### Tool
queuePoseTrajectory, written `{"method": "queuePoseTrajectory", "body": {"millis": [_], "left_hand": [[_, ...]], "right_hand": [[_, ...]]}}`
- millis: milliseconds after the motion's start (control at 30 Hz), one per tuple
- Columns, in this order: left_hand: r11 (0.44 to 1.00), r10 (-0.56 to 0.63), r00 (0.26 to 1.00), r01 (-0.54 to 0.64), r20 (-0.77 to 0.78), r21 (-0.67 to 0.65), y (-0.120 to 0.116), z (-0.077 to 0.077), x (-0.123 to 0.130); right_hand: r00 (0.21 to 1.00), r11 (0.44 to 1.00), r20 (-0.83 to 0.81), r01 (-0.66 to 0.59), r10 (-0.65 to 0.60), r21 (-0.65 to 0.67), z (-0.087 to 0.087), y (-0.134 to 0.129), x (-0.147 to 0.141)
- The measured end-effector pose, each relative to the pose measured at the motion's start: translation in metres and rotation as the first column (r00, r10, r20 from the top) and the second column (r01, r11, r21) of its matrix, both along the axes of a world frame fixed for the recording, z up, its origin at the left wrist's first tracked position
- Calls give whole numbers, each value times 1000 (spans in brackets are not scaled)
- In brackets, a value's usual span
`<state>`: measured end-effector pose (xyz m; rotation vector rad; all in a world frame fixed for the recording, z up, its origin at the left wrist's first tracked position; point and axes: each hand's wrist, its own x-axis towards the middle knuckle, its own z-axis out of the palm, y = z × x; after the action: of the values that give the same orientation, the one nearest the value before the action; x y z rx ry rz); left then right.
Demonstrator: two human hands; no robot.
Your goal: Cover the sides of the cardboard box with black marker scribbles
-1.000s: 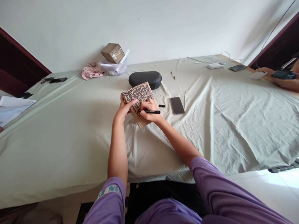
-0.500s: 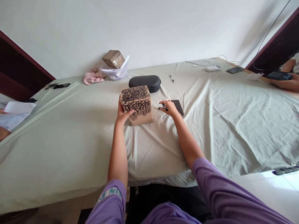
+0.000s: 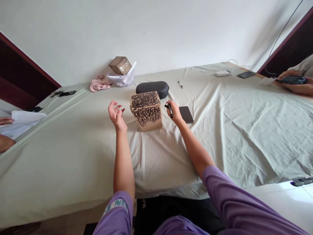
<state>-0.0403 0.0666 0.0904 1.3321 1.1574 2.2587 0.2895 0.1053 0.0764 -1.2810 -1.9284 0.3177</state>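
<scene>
A cardboard box [image 3: 148, 112] with black looped scribbles over its top and the upper part of its front stands upright on the cloth-covered table [image 3: 156, 163]. To its left, my left hand [image 3: 117, 117] is raised with fingers apart and curled a little, holding nothing and not touching the box. On the other side, my right hand [image 3: 174, 112] grips a black marker [image 3: 170, 110] that points up and down. A dark flat tablet or notebook [image 3: 186, 115] lies just right of that hand. Behind the box is a black hard case [image 3: 152, 88].
A pen [image 3: 180, 84] lies behind on the right. Farther back left are a pink cloth [image 3: 100, 83] and a plastic tub [image 3: 119, 80] holding a small cardboard box [image 3: 120, 65]. A power strip [image 3: 222, 73] and phone [image 3: 245, 74] lie far right. People sit at both sides.
My left hand has let go of the box and moved off to its left, fingers opening. My right hand has turned the marker more upright. The box stands alone.
</scene>
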Motion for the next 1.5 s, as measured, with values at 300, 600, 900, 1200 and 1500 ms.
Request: {"method": "queuePoseTrajectory", "body": {"millis": [300, 600, 900, 1200, 1500], "left_hand": [[951, -286, 912, 308, -294, 29, -86, 90, 93], [934, -348, 925, 355, -155, 22, -80, 88, 87], [902, -428, 888, 432, -166, -15, -83, 91, 90], [882, -468, 847, 464, -253, -78, -84, 88, 102], [925, -377, 843, 320, -385, -206, -84, 87, 92]], "right_hand": [[869, 742, -203, -238, 451, 627, 97, -85, -56], [697, 827, -482, -304, 531, 472, 116, -115, -50], [305, 833, -876, -526, 373, 172, 123, -109, -52], [277, 799, -904, -592, 326, 106, 119, -105, -58], [273, 813, -911, -573, 311, 106, 112, -102, -66]]}}
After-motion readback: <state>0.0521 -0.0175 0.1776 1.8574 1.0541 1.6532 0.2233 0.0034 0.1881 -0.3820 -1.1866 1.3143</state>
